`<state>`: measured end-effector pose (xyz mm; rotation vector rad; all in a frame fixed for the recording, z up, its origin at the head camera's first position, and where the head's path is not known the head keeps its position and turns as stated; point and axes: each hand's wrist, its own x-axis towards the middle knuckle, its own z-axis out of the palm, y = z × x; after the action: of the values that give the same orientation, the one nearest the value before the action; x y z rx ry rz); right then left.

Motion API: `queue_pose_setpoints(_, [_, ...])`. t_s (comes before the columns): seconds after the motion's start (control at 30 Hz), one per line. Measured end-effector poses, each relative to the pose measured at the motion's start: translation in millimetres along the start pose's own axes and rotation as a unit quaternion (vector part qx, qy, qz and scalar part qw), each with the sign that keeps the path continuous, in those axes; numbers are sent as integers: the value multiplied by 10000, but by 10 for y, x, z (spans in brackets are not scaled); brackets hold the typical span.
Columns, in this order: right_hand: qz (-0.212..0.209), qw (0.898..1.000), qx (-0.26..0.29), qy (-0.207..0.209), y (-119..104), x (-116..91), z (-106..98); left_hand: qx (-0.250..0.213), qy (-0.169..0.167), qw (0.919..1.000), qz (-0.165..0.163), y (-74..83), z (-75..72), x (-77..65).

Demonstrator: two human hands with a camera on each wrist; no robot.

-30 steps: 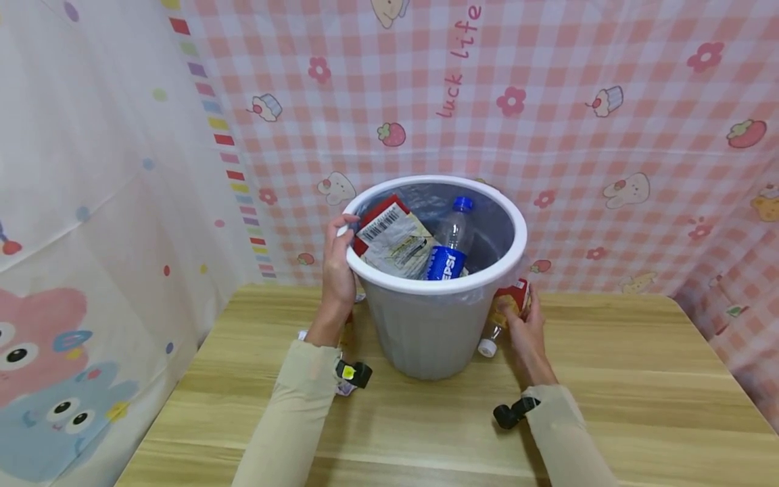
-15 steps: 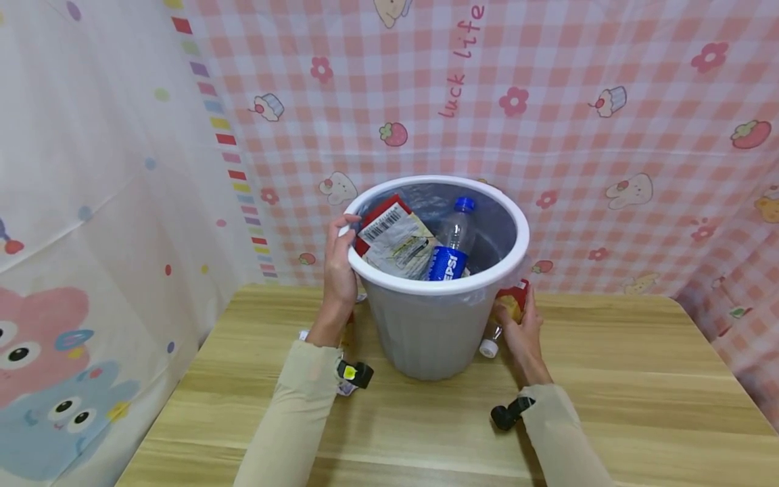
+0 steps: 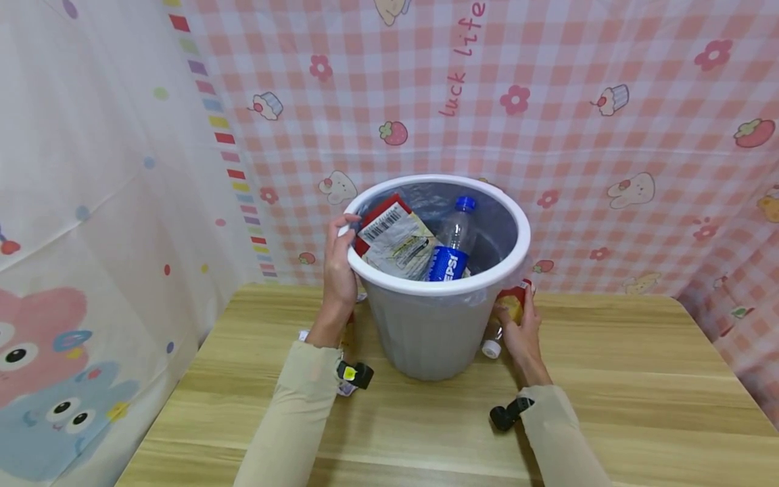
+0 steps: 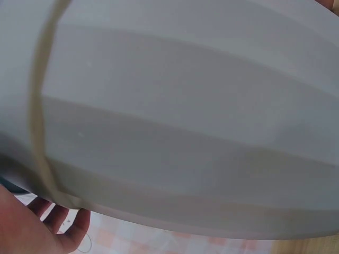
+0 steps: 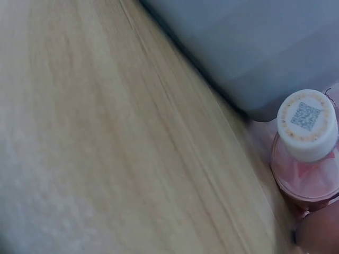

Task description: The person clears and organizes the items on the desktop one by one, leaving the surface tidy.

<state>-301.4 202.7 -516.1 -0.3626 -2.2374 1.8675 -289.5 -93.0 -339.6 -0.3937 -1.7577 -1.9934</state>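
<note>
A grey trash can (image 3: 426, 335) with a white rim and a clear liner stands on the wooden table. My left hand (image 3: 339, 281) grips the rim at its left side, fingertips over the edge; the left wrist view shows mostly the can's wall (image 4: 175, 121). Inside the can lie a Pepsi bottle (image 3: 449, 260) with a blue cap and a flat red-edged packet (image 3: 395, 245) with a barcode. To the can's right, my right hand (image 3: 525, 335) holds a red and yellow box (image 3: 516, 303) between thumb and fingers. A clear bottle with a white cap (image 5: 307, 124) lies beside the can, close to that hand.
Left of the can, partly hidden by the left arm, are a purple-and-white crumpled piece (image 3: 347, 388) and a small white item (image 3: 302, 335). A pink checked curtain (image 3: 578, 149) hangs behind the table (image 3: 615, 379).
The right hand has shifted slightly left, toward the can, and the white-capped bottle has moved a little to the right. The left hand stays on the rim.
</note>
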Motion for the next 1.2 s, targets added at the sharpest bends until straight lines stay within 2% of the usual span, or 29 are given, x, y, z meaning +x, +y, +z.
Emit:
queue_pose_setpoints(0.33, [29,9998,145,-124,5,0,-15,-7,-20,10000,-25,-2,-1,1])
queue_pose_setpoints(0.6, [290,9991,304,-108,-9,-16,-12,34,11,10000,-8,6,3,2])
queue_pose_setpoints(0.93, [30,9989,448,125,6,-34,-16,-50,-4,10000,-14,7,1,3])
queue_pose_setpoints(1.2, [119,9983,572,80,-10,-52,-42,57,13,10000,-22,-1,1,-2])
